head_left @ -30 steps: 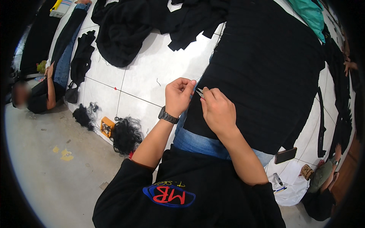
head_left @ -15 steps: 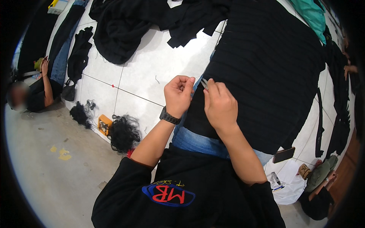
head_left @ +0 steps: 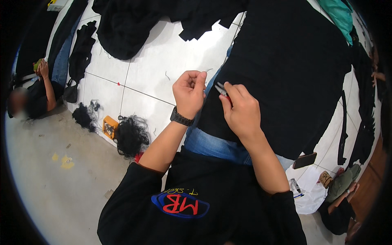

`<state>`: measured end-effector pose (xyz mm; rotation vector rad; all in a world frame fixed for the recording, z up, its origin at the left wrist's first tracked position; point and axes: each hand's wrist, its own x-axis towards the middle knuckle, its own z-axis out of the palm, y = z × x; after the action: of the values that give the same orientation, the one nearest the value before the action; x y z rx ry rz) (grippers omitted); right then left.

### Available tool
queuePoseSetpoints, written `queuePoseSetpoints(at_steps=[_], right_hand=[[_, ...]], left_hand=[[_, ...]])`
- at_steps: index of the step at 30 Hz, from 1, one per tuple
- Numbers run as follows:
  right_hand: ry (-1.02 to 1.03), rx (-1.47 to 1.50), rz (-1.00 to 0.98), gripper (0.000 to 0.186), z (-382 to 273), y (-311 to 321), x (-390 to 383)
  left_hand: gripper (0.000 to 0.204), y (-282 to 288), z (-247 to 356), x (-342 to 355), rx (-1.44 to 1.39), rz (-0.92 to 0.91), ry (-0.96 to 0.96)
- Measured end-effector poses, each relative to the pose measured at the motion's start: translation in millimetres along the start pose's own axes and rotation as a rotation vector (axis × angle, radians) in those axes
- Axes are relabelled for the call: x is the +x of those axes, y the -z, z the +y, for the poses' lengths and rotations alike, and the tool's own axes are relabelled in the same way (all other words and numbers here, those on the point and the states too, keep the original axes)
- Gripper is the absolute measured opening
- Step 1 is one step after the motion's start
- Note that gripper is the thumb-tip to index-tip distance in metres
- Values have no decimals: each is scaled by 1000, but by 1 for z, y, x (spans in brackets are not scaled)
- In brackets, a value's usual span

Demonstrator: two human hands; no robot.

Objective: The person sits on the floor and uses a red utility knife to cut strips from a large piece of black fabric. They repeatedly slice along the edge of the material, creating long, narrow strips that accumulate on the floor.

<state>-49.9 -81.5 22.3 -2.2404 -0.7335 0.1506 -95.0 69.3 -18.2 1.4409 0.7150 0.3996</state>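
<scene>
Here's the left hand (head_left: 189, 94), thumb and forefinger pressed together on a wisp of dark thread (head_left: 209, 70), its loose end poking out past the fingertips, just above the white tile floor as we look down. Across from it, the right hand (head_left: 242, 112) has a small pair of thread snips (head_left: 222, 90) pinched between thumb and fingers, the blades slightly apart and pointing toward the left hand, a touch of red showing by the grip. The two hands are near each other, not touching. And under the snips, there's the big black fabric (head_left: 286, 77), spread over the blue jeans (head_left: 216, 141) of the seated person, its left edge running up beside the hands. A dark wristwatch (head_left: 181, 117) sits on the left wrist. Over to the left, a fluffy tangle of black thread (head_left: 131, 138) lies right beside an orange box (head_left: 109, 127); to the right, a smartphone (head_left: 305, 160) rests near a white plastic bag (head_left: 312, 200).
</scene>
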Motion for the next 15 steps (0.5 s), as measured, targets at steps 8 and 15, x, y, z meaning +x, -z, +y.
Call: queuePoseSetpoints(at_steps=[8,15], right_hand=[[98,-97,-94,26,-18,-9,-21],[166,-89,-34,27,-12,-17,-24]], left_hand=[[21,3,-5,-2,-16,85,-96],[18,7,-1,-8,-28,94,-102]])
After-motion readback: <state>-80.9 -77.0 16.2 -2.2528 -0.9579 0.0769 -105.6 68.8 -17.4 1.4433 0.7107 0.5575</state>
